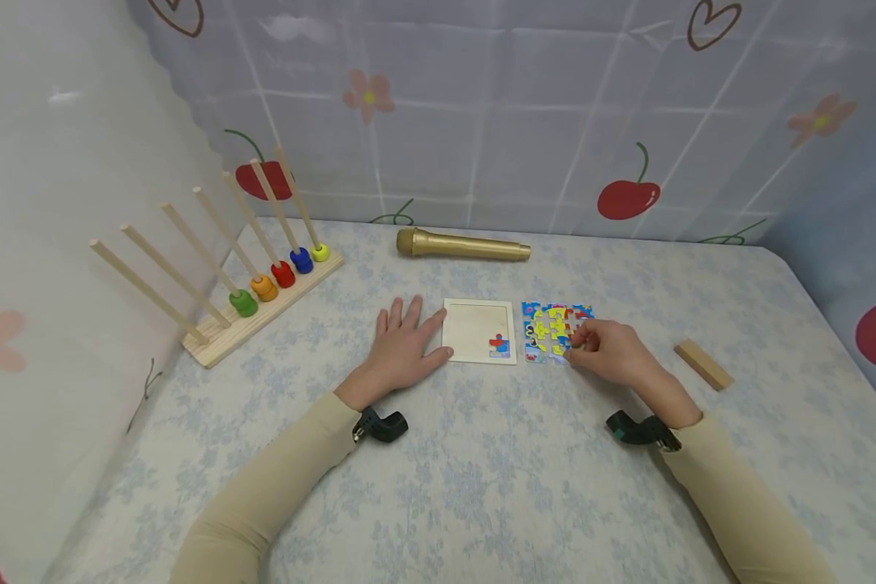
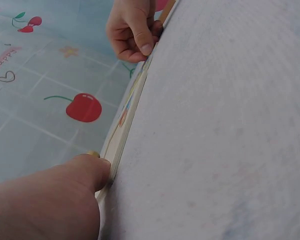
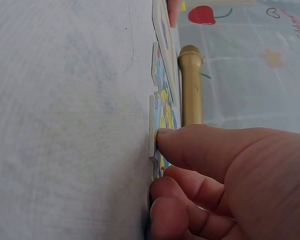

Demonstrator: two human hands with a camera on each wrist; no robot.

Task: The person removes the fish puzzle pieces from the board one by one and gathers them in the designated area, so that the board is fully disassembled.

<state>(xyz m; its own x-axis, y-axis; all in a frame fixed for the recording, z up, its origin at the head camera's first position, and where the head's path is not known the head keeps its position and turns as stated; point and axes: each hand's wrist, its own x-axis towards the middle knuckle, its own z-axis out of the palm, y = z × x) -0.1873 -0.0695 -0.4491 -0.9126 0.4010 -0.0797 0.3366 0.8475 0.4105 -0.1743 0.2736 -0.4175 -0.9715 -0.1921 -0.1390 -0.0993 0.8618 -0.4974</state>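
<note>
A pale wooden puzzle frame (image 1: pixel 474 332) lies flat on the table, with one blue and red puzzle piece (image 1: pixel 500 346) in its lower right corner. My left hand (image 1: pixel 405 349) rests palm down with fingers spread, its index finger and thumb touching the frame's left edge. Just right of the frame lies a block of colourful jigsaw pieces (image 1: pixel 547 328), with gaps among them. At its lower right side my right hand (image 1: pixel 613 353) pinches a puzzle piece (image 3: pixel 153 127). The thumb lies on that piece's face in the right wrist view; the other fingers are curled, partly hiding the pieces.
A gold microphone (image 1: pixel 467 245) lies behind the frame. On the left stands a wooden peg rack (image 1: pixel 263 312) with coloured beads on several pegs. A small wooden block (image 1: pixel 704 364) lies right of my right hand. A patterned curtain (image 1: pixel 496 122) hangs behind the table.
</note>
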